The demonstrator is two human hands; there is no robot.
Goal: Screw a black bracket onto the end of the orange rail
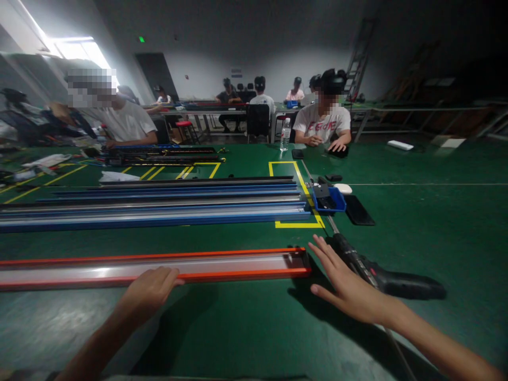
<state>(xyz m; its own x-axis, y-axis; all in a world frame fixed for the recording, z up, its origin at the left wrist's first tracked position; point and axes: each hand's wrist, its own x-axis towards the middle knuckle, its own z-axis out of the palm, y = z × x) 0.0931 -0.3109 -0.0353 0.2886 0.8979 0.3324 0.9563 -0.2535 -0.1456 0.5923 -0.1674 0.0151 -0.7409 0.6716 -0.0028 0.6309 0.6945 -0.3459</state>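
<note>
A long orange channel rail [238,275] with a pale inner floor lies across the near part of the green table. My left hand [154,286] is closed over its near edge, fingers curled onto the rim. At the rail's right end sits a dark end piece [305,260]. Just right of that end, my right hand [344,286] is open, fingers stretched and thumb apart, with nothing in it. Behind the right hand and forearm lies a black power screwdriver [410,283], partly covered by the hand.
Several blue and black rails [159,219] lie farther back. Near their right ends are a blue parts bin [338,200], a black phone [359,210] and yellow tape [297,225]. A water bottle [284,136] stands before a seated person [323,124]; another person [129,121] works at left.
</note>
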